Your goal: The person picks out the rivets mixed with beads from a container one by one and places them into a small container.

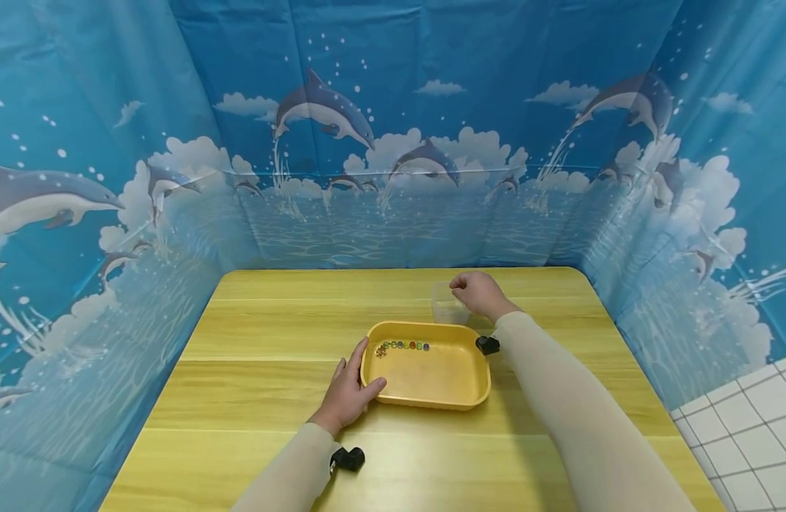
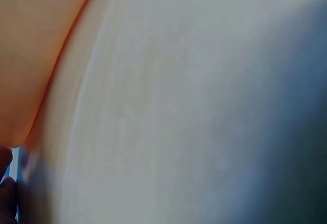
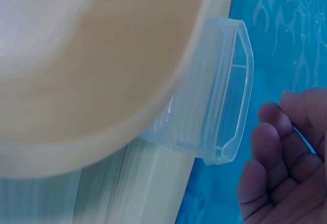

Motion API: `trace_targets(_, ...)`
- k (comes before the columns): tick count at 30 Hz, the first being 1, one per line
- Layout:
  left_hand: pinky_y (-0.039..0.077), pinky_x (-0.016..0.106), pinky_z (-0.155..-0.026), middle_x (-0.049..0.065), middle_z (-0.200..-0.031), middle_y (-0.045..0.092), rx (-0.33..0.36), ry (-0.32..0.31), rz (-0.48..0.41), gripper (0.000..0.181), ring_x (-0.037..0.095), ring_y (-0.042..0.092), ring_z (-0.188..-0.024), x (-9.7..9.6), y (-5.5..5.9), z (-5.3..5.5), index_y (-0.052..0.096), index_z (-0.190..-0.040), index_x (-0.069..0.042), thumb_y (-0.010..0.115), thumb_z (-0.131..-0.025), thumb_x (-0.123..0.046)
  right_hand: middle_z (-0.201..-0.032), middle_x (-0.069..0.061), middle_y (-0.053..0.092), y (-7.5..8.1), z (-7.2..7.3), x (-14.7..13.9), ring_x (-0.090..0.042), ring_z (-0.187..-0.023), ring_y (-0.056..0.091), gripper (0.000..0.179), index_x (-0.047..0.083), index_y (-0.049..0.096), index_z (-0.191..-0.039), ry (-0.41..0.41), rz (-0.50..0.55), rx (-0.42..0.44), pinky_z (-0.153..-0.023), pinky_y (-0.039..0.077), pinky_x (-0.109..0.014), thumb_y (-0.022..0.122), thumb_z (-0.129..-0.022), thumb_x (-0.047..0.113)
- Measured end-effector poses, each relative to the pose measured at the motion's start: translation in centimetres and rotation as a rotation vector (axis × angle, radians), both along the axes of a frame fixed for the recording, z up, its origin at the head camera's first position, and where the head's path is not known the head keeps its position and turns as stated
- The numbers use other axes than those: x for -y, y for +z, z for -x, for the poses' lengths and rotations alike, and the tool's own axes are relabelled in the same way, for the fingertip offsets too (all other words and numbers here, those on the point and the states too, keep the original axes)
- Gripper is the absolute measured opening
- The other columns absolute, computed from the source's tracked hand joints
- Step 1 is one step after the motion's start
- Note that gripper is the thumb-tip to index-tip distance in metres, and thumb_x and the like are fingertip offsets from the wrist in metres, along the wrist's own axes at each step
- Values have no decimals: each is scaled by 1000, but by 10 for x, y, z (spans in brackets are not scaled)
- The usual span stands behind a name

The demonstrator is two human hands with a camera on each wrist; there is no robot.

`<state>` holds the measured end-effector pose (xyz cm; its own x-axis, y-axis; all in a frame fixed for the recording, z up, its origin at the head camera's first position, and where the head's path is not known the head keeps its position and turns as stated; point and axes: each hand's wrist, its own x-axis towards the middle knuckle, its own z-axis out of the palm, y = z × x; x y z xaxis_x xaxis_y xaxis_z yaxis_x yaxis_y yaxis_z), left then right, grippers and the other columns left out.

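Note:
A shallow yellow tray sits on the table. Inside it, a row of several coloured beads runs along the far side, with a small pile of gold-brown bits at the left end. My left hand holds the tray's left edge, thumb over the rim and fingers along the outside. Behind the tray stands a clear plastic box. Above its right side is my right hand, fingers curled and thumb tip against the index finger. No object shows between those fingertips.
The yellow wood-grain table ends against a blue dolphin curtain at the back and sides. White tiles show at the lower right. Both wrists carry black camera mounts. The left wrist view is blurred.

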<state>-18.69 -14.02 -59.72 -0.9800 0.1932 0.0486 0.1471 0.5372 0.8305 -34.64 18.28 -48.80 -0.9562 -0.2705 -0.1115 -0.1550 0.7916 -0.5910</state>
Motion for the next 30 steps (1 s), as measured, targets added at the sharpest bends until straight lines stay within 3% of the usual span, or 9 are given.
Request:
trace_targets(10,5,60,-134,15,-151,61,9,9,-4,86,50,44,-148,0,0,-2,18,-170,-32,69,-101,-39,-140,-20,66,0,-1,-4,-38,-126,64,35,3,66,-139,-7,7,23,-106,56,-54,53,-111,19)
trace_targets(30,6,61,-133,16,-153,59,-19,-8,9,87,45,57,-139,-2,2,-1,18,-170,-27,69,-101,-33,-142,-18,65,8,-9,2,-37,-129,63,36,6,65,-141,11,59,18,-109,54,-54,54,-110,21)
